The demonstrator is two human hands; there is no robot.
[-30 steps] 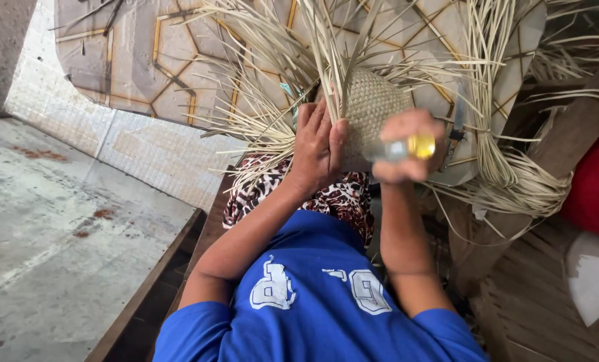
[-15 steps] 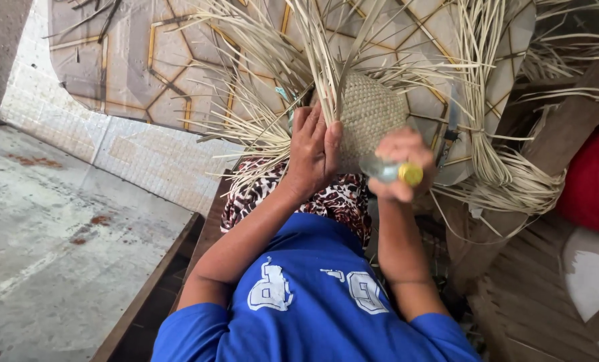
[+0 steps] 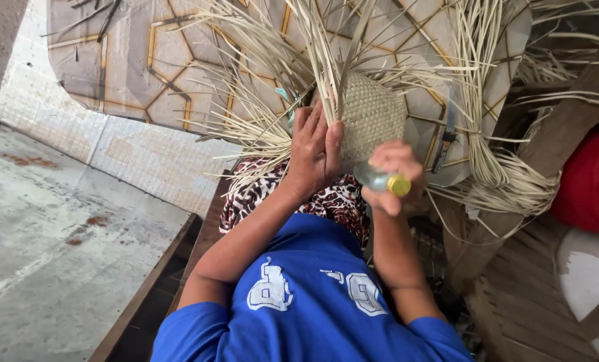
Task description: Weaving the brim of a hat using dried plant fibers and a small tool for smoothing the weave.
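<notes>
Right hand (image 3: 394, 173), gripping the yellow-capped bottle (image 3: 382, 181), has dropped to five o'clock of the woven piece (image 3: 373, 117), left hand (image 3: 315, 151) flat, fingers wide, pressing the weave

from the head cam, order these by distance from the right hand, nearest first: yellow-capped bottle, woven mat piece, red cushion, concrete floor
1. Yellow-capped bottle: held in the right hand.
2. Woven mat piece: just above the hand.
3. Red cushion: far right edge.
4. Concrete floor: far left, beyond the left hand.

Head cam, steep downward, close.
</notes>
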